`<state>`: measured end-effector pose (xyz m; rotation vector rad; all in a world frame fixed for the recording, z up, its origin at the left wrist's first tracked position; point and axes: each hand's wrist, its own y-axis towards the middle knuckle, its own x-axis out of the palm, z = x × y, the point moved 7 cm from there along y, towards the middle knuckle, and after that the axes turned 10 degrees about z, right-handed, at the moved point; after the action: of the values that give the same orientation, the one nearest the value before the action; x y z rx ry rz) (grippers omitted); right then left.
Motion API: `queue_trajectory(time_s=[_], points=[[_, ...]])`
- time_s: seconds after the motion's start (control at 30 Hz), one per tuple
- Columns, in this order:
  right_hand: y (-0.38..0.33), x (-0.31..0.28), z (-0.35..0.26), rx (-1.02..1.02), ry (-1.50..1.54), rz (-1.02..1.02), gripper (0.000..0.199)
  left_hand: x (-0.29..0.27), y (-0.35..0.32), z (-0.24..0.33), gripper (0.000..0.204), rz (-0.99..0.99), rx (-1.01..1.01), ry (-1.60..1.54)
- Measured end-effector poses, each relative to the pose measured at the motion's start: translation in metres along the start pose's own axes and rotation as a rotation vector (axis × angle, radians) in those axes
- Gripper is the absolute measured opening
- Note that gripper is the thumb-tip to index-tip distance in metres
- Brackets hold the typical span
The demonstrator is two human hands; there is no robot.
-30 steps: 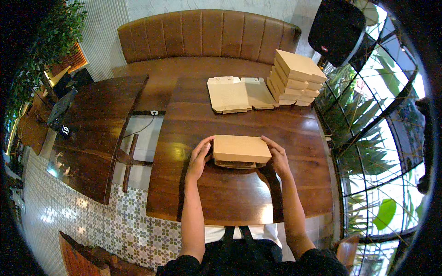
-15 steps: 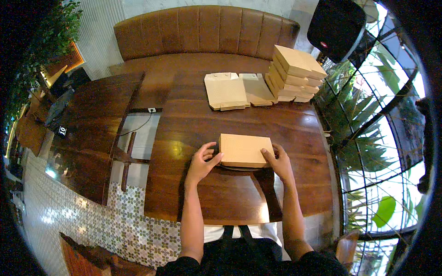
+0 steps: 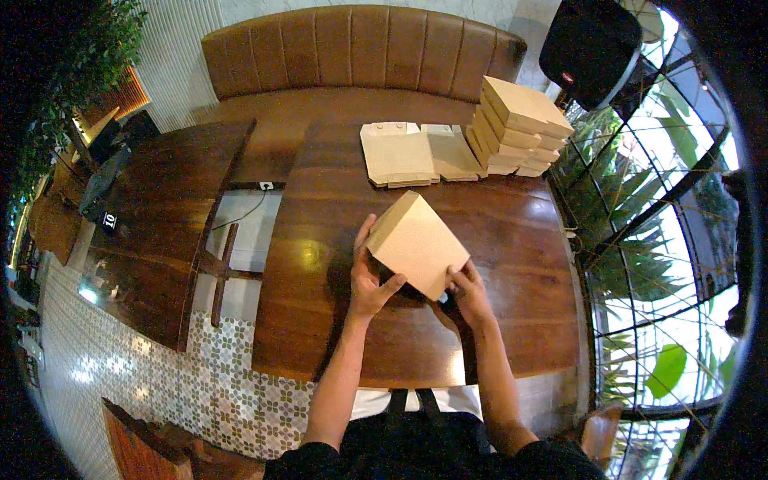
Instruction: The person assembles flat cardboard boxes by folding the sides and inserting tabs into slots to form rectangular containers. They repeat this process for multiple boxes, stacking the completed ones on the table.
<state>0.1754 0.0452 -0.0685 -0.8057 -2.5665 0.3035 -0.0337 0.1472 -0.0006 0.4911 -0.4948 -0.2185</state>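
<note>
A closed brown cardboard box (image 3: 420,244) is tilted and turned cornerwise above the dark wooden table (image 3: 320,344). Along its left side, my left hand (image 3: 370,278) has the fingers behind the side wall and the thumb at the lower edge. The near right corner is gripped by my right hand (image 3: 470,296), its fingertips on the top face. Both hands hold the box between them. Its underside is hidden, and a small pale bit shows below the near corner.
Flat unfolded cardboard blanks (image 3: 400,152) lie at the table's far side. Beside them, folded boxes (image 3: 524,108) are stacked at the far right. A brown padded bench (image 3: 360,52) stands behind. Another wooden table (image 3: 160,232) is to the left, across a gap.
The box has gone from lying square and level near the table to being raised, tilted and turned cornerwise. My left hand has moved up along its side; my right hand has shifted slightly lower.
</note>
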Motion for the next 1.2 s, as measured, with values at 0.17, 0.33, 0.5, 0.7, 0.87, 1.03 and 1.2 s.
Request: queue_trajectory(time_s=[0.17, 0.33, 0.5, 0.7, 0.87, 1.03, 1.2], points=[[0.003, 0.015, 0.008, -0.124, -0.237, -0.167, 0.069, 0.003, -0.006, 0.009, 0.102, -0.028, 0.136, 0.191], [0.005, 0.013, 0.004, -0.233, -0.096, -0.209, 0.072, 0.008, -0.023, 0.023, 0.088, -0.050, 0.505, 0.504], [-0.005, 0.013, -0.007, -0.371, 0.049, -0.132, 0.082, 0.008, -0.036, 0.011, 0.078, -0.034, 0.486, 0.330], [-0.021, -0.001, -0.005, -0.648, -0.085, -0.165, 0.112, 0.022, -0.043, 0.014, 0.058, -0.213, 0.553, 0.441], [0.000, -0.029, 0.037, -0.317, -0.259, -0.057, 0.105, 0.047, -0.046, 0.018, 0.050, -0.306, 0.497, 0.555], [-0.008, -0.032, 0.027, -0.491, -0.149, -0.064, 0.077, 0.060, -0.043, 0.017, 0.056, -0.351, 0.507, 0.569], [0.000, -0.033, 0.033, -0.514, -0.059, -0.025, 0.071, 0.068, -0.044, 0.013, 0.070, -0.424, 0.337, 0.443]])
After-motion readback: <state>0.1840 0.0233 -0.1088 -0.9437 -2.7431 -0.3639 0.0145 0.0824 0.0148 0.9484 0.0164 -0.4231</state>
